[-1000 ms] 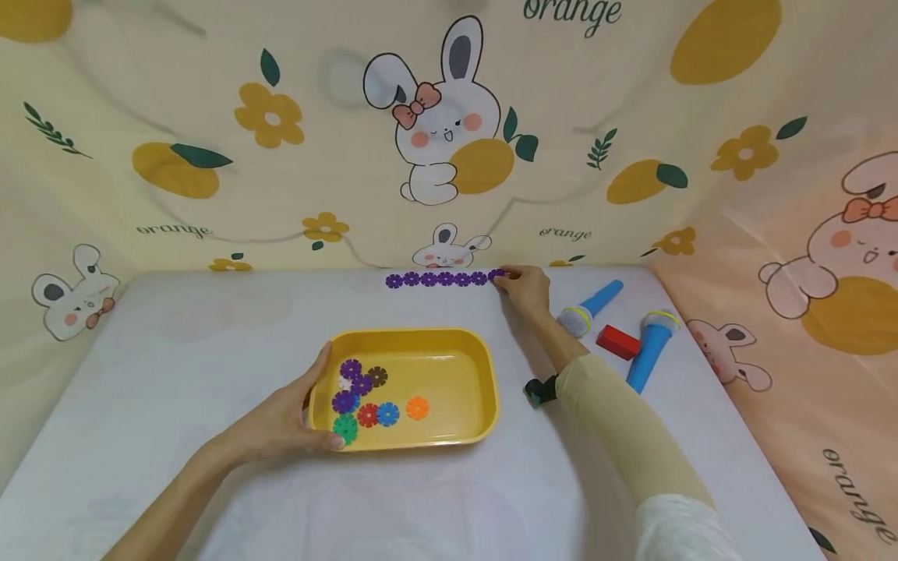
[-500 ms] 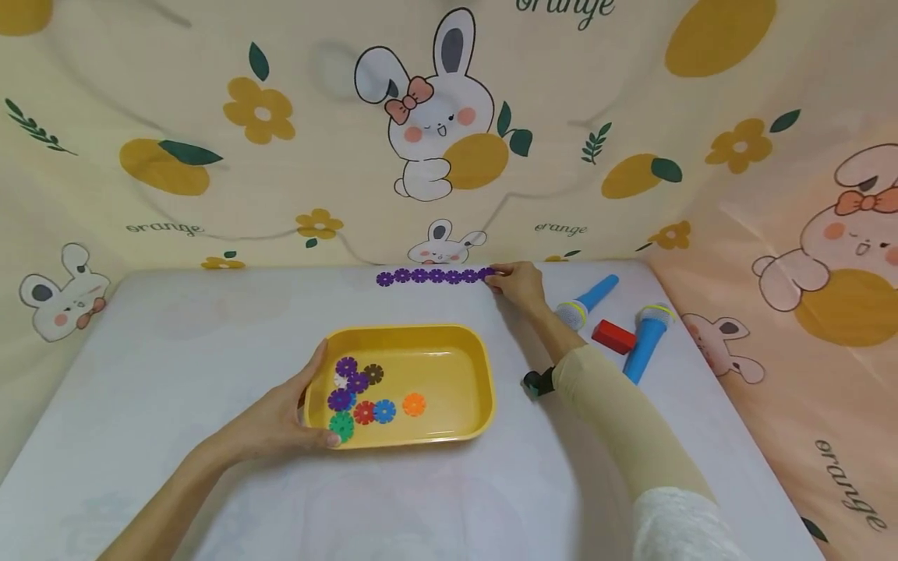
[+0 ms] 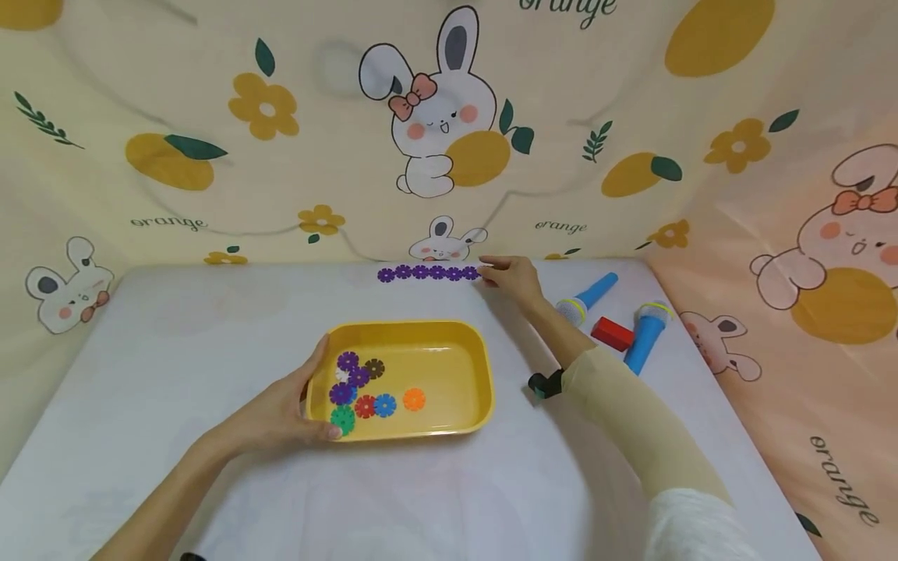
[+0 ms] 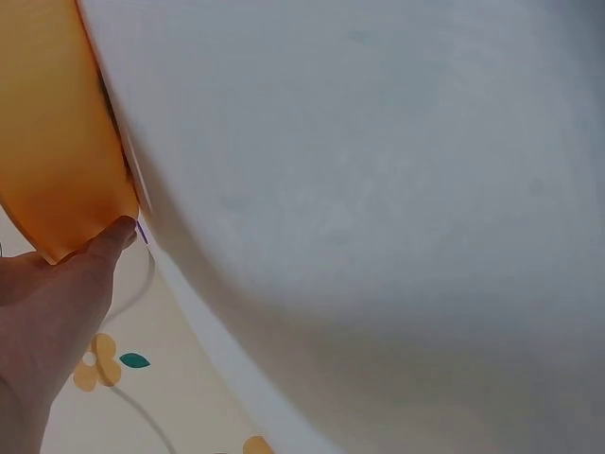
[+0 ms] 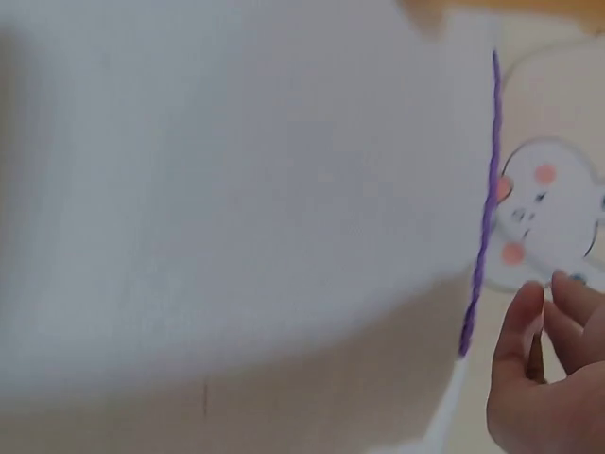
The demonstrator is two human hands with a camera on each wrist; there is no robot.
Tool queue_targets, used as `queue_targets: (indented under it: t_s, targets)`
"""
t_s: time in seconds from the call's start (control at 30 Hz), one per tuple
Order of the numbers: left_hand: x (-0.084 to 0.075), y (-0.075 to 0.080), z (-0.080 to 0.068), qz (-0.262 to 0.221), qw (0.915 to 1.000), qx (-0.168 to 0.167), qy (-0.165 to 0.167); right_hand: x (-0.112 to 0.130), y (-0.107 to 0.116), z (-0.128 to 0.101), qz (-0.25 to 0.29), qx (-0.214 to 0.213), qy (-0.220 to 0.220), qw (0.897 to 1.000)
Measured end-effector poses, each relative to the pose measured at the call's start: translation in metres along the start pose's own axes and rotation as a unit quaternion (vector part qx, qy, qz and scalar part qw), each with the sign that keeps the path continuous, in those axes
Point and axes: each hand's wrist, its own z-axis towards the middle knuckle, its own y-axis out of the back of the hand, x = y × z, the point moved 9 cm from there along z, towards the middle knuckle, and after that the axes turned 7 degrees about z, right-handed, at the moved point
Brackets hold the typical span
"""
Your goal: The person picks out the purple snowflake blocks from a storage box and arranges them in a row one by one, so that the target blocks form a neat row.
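A row of purple snowflake discs [image 3: 429,273] lies at the table's back edge; in the right wrist view this purple row [image 5: 487,213] shows edge-on as a thin strip. My right hand [image 3: 514,280] is at the row's right end, which its fingertips partly hide. In the right wrist view, my right hand [image 5: 558,369] has thumb and fingers parted, with nothing seen between them. My left hand [image 3: 281,413] grips the left end of a yellow tray [image 3: 449,331], thumb over the front rim. Purple, green, red, blue, brown, white and orange discs lie in the tray, mostly at its left.
Right of my right hand lie two blue toy microphones [image 3: 592,294] [image 3: 647,339] with a red block [image 3: 613,333] between them. A small dark green and black object [image 3: 545,385] sits beside my right forearm. A printed cloth [image 3: 316,156] rises behind the white table [image 3: 175,327].
My right thumb and fingers have come apart at the end of the purple row and moved slightly left. The left hand still holds the tray; the head view has shifted a little.
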Motion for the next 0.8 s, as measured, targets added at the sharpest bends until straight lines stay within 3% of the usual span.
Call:
queue_targets:
  t_s: [0.17,0.33,0.53,0.7,0.8]
  targets:
    - [-0.003,0.001,0.006,0.003,1.0,0.005,0.0,0.025,-0.019,-0.02,0.096,0.063,0.036,0.993]
    - [-0.007,-0.001,0.008,-0.006,0.9999,0.011,-0.008,0.054,-0.04,-0.053,0.12,0.117,0.075,0.983]
    - [-0.005,0.001,0.007,-0.006,1.0,0.004,-0.001,0.077,-0.08,-0.087,0.093,0.191,0.108,0.971]
    - [-0.002,-0.001,0.004,-0.018,0.9998,0.008,0.0,0.079,-0.118,-0.113,0.039,0.249,0.126,0.96]
    - [-0.001,0.0,0.002,-0.018,0.9998,0.004,0.0,0.081,-0.139,-0.123,0.036,0.279,0.129,0.951]
